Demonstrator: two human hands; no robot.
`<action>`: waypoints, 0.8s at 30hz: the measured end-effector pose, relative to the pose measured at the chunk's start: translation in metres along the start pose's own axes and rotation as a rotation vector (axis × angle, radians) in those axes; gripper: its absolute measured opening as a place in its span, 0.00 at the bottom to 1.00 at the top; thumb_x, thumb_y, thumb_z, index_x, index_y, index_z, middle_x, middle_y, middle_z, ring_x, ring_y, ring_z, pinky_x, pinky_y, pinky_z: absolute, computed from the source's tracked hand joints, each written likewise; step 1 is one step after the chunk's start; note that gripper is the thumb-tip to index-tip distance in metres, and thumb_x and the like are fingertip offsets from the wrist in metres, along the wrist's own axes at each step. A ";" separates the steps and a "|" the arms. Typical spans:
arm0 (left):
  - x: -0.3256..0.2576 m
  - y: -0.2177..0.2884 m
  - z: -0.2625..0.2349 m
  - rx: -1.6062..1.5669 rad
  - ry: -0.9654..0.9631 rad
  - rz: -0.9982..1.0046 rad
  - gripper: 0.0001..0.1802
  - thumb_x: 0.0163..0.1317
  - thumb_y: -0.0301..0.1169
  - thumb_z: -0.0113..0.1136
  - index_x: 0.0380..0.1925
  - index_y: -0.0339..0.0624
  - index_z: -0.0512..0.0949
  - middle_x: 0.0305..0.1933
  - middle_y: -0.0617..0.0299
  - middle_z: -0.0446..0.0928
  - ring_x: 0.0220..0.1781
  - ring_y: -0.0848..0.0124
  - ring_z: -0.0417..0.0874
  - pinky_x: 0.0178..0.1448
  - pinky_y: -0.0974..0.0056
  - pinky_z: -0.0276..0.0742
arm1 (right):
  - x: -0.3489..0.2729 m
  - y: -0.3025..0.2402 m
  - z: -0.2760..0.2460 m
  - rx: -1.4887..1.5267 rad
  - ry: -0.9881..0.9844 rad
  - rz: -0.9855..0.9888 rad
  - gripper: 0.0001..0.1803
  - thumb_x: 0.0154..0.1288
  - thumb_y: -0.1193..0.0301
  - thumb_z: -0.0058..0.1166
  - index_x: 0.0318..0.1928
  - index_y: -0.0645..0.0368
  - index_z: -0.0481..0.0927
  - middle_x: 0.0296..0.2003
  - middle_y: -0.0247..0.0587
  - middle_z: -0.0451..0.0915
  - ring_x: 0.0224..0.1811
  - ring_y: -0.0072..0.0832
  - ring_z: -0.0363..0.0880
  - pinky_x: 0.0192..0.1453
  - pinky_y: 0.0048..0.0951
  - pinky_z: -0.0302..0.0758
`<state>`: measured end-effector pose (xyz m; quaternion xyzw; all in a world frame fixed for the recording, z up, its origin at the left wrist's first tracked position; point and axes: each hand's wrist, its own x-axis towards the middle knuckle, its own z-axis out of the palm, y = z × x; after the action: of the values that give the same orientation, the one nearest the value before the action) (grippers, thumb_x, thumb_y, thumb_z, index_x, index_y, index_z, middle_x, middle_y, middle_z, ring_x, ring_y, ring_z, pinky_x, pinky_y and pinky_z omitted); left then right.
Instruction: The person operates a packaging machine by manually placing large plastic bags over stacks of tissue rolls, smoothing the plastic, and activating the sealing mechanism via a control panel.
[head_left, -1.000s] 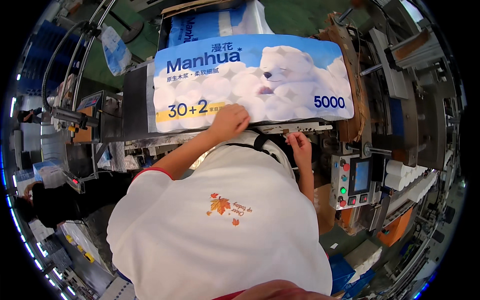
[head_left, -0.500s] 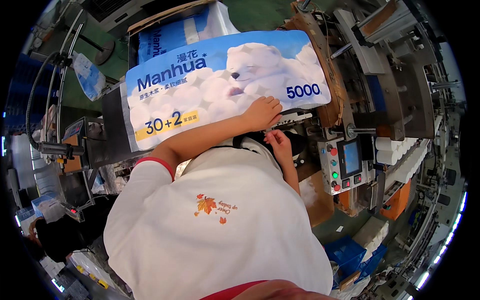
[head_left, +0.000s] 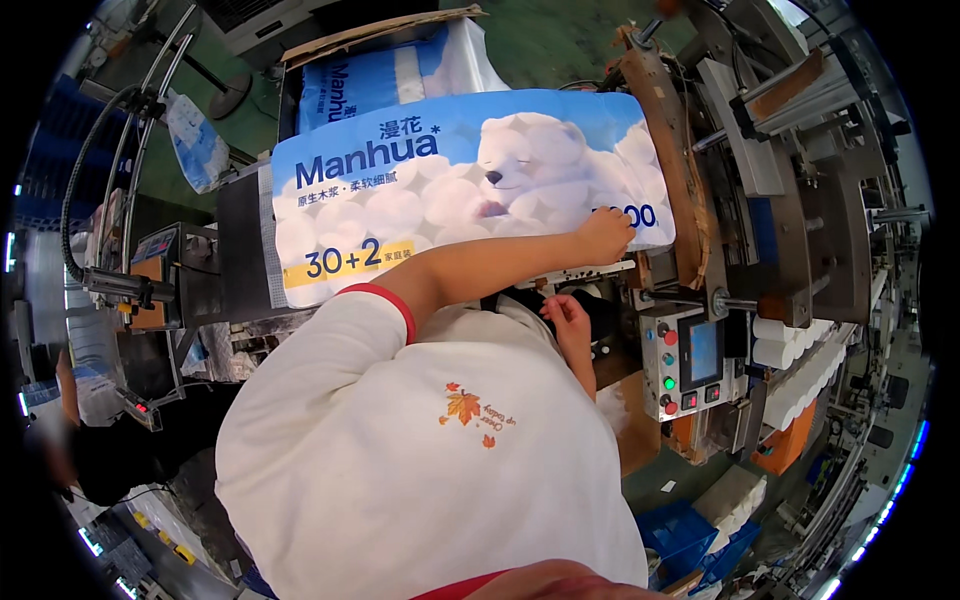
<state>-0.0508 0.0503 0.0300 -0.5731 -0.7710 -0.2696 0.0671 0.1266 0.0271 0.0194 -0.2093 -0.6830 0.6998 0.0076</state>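
Note:
A large plastic-wrapped pack of paper rolls (head_left: 360, 215), blue and white with a printed white bear, lies across the work surface in front of me. My left arm reaches over its near edge. My left hand (head_left: 606, 238) rests at the pack's lower right corner, fingers curled together and covering part of the print. Whether film is pinched under them is hidden. Close to my waist, below the pack's near edge, my right hand (head_left: 569, 322) is raised with thumb and fingers drawn together. Anything between those fingertips is too small to make out.
A control panel (head_left: 697, 362) with buttons and a screen stands at right, beside stacked white rolls (head_left: 785, 345). Metal machine plates flank the pack's right end. Behind lies another wrapped pack (head_left: 375, 80). Blue crates (head_left: 680, 535) sit lower right; a dark-clothed person (head_left: 150, 455) is at left.
My left hand has slid right along the pack's near edge to its lower right corner. My right hand stays by my waist. The whole view has shifted slightly.

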 end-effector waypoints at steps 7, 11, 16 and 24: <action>0.002 0.004 0.002 0.019 -0.014 -0.022 0.08 0.46 0.33 0.58 0.25 0.42 0.75 0.30 0.59 0.71 0.36 0.62 0.74 0.36 0.59 0.68 | 0.004 0.007 0.004 -0.068 -0.055 0.059 0.11 0.66 0.67 0.53 0.39 0.64 0.76 0.29 0.33 0.78 0.32 0.16 0.74 0.40 0.19 0.71; -0.003 0.003 0.006 0.005 0.140 0.000 0.07 0.47 0.34 0.57 0.19 0.43 0.75 0.26 0.58 0.72 0.30 0.61 0.75 0.31 0.58 0.67 | 0.006 0.005 -0.002 -0.074 -0.088 0.073 0.11 0.65 0.68 0.53 0.39 0.64 0.76 0.30 0.34 0.79 0.34 0.18 0.76 0.41 0.19 0.72; -0.033 -0.012 -0.026 -0.003 -0.072 -0.117 0.23 0.56 0.42 0.51 0.06 0.43 0.73 0.11 0.56 0.71 0.14 0.55 0.72 0.21 0.53 0.66 | 0.008 0.013 0.002 -0.033 -0.084 0.089 0.10 0.65 0.68 0.52 0.40 0.64 0.76 0.32 0.36 0.79 0.34 0.19 0.76 0.42 0.20 0.72; -0.085 -0.031 -0.069 -0.044 -0.205 -0.192 0.21 0.57 0.44 0.50 0.14 0.43 0.79 0.20 0.57 0.77 0.27 0.56 0.80 0.30 0.54 0.74 | 0.018 0.012 0.007 -0.105 -0.119 0.094 0.10 0.65 0.69 0.52 0.40 0.65 0.76 0.31 0.36 0.79 0.34 0.20 0.76 0.41 0.20 0.72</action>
<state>-0.0652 -0.0615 0.0425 -0.5223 -0.8191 -0.2318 -0.0505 0.1113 0.0247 0.0031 -0.1992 -0.7074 0.6738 -0.0769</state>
